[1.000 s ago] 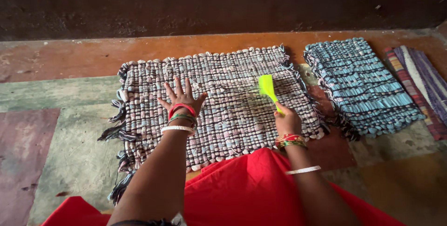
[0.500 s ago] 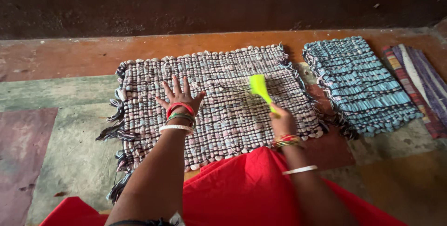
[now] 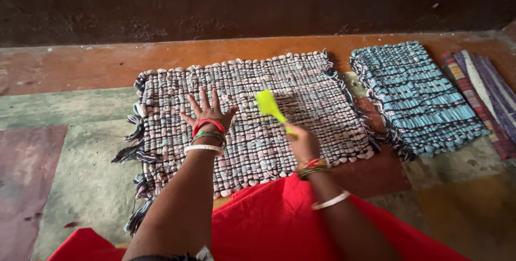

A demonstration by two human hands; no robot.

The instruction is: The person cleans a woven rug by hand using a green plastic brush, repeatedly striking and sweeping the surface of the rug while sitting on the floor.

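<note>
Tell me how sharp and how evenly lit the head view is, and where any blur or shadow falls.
Head view: light is soft and even, with no glare. The yellow-green tool in the right hand is smeared by motion blur and throws a faint shadow onto the woven mat to its right. The left hand, spread flat on the mat, is sharp. The dark wall band behind shows little detail.

I think this is a home where rugs get made by hand, right on the ground. The painted floor (image 3: pixel 75 180) is worn, with orange, green and dull red patches. A woven rag mat (image 3: pixel 252 121) lies flat in the middle. At two o'clock sits a blue woven mat (image 3: pixel 419 99), with striped cloth (image 3: pixel 486 91) beside it. A dark wall base (image 3: pixel 215 13) runs along twelve o'clock.
</note>
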